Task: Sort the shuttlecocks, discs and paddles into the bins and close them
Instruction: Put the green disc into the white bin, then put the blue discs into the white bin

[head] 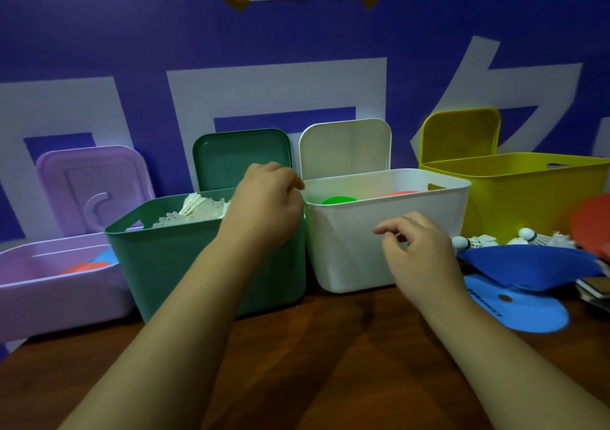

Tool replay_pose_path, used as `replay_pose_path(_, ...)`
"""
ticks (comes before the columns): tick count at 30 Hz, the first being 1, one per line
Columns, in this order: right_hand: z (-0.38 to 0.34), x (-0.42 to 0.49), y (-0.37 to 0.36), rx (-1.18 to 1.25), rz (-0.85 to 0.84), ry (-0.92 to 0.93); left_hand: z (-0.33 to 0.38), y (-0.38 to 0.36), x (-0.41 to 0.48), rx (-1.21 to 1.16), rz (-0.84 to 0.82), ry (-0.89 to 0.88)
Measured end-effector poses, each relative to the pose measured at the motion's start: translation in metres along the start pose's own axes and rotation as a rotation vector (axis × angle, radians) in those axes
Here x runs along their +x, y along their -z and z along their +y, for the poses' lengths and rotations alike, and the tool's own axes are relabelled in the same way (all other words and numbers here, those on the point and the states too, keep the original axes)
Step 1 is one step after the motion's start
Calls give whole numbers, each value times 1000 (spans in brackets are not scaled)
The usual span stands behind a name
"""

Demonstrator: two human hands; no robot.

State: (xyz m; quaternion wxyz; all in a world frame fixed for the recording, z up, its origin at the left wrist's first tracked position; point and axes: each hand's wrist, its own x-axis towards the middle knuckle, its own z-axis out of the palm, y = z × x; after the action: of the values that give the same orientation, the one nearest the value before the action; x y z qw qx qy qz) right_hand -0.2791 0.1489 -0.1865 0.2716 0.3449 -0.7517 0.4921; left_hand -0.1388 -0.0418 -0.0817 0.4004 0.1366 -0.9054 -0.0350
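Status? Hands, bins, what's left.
Left hand over green bin, grip unclear; right hand empty. All lids open. Shuttlecocks, blue discs unsorted on table.

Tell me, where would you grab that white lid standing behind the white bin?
By its top edge, coming from above: the white lid stands nearly upright behind the white bin, which hides its lower part, so probably only the upper rim is free to pinch front and back.
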Motion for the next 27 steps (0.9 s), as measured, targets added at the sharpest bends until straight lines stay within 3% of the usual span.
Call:
replay_pose_path(6,-1,2,26,-21,127,-169,67,-3,-21,-345,-417,-27)
replay_pose_path(11,14,-5,73,-206,74,-173,106,-33,-34,-289,-745,-44)
replay_pose_path(15,38,-32,108,-345,48,-257,133,-86,-34,-300,-787,26)
replay_pose_path(19,57,-59,124,-350,125,-268,163,-145,-64,-395,-673,79)
replay_pose_path(21,61,-58,129,-344,160,-270,172,-171,-85,-325,-638,-36)
replay_pose_path(24,66,-53,130,-380,72,-297,170,-196,-93,-144,-654,-265)
replay_pose_path(27,80,-50,126,-352,16,-382,168,-201,-90,-149,-680,-345)
